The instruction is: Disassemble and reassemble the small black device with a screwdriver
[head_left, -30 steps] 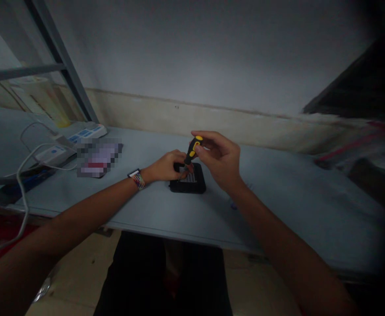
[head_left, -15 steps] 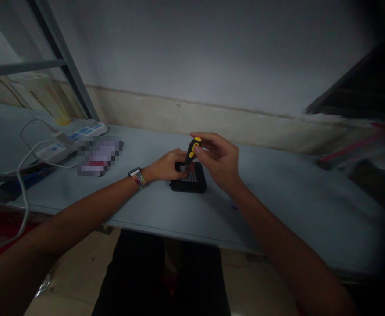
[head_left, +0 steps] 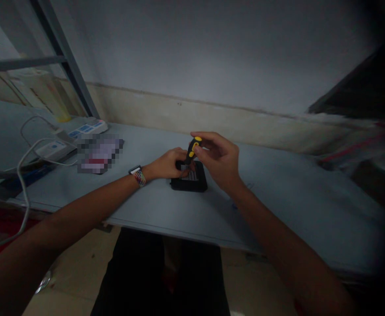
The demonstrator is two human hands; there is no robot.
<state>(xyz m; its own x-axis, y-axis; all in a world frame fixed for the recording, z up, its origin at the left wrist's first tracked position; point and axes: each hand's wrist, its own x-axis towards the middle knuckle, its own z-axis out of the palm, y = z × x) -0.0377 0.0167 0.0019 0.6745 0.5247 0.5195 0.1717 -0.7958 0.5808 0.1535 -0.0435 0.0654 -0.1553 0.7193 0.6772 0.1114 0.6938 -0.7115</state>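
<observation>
A small black square device (head_left: 192,183) with a pale label on top lies on the grey table (head_left: 166,210). My left hand (head_left: 166,163) rests on its left side, fingers curled, holding it in place. My right hand (head_left: 219,159) is closed round the black and yellow handle of a screwdriver (head_left: 192,150), which stands nearly upright with its tip down on the device. A banded watch sits on my left wrist (head_left: 137,175).
White power strips (head_left: 80,130) with cables lie at the table's far left, beside a blurred-out flat item (head_left: 98,152). A grey metal frame (head_left: 57,48) rises at the left. Dark clutter sits at the right edge. The wall runs behind the table.
Both hands stay on the device and screwdriver. The view has shifted slightly; the hands' positions are almost unchanged.
</observation>
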